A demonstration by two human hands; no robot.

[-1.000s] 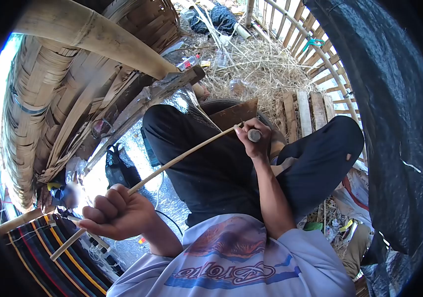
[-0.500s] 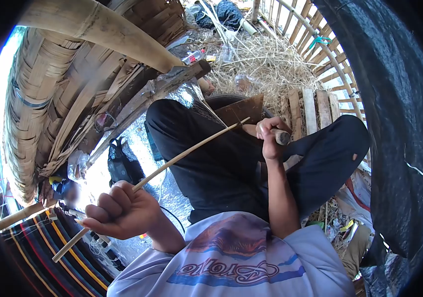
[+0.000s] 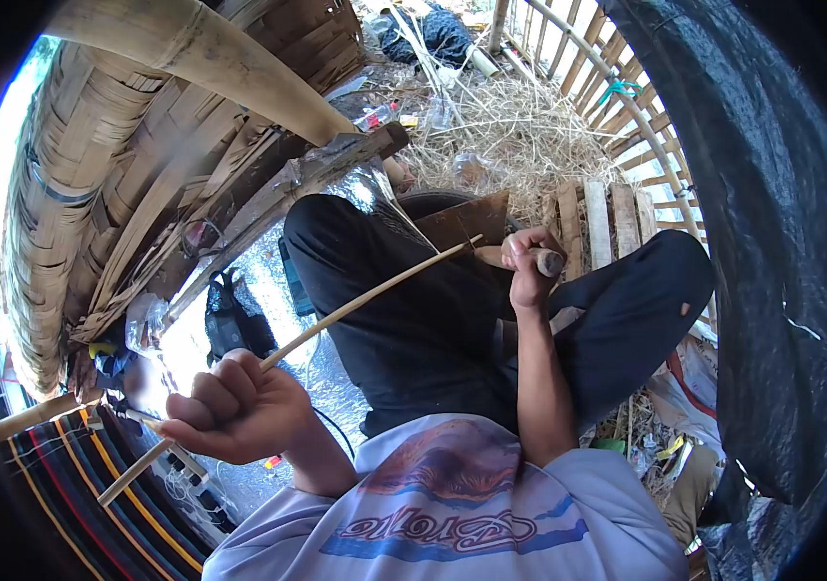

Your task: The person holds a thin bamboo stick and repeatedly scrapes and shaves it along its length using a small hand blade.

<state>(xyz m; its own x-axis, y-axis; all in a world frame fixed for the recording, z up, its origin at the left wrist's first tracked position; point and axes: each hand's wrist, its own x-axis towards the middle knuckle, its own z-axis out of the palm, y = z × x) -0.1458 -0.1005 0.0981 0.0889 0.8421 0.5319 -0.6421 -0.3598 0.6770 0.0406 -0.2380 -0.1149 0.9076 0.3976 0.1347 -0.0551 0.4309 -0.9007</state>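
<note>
On the left, my left hand is closed in a fist around a long, thin, pale bamboo stick. The stick slants up to the right across my lap, and its short lower end sticks out below the fist. My right hand grips the thick, round wooden handle of a broad-bladed knife. A wide brown blade shows beyond that hand, angled up and left. Near this blade lies the stick's far tip; whether they touch, I cannot tell. My legs are crossed beneath both hands.
A thick bamboo pole and woven bamboo panels rise on the left. Dry straw and wooden slats lie ahead. Black plastic sheeting hangs at right. A black bag rests beyond my left hand.
The view has shifted slightly. My right hand and the knife handle have turned a little, while the stick and my left hand keep nearly the same position.
</note>
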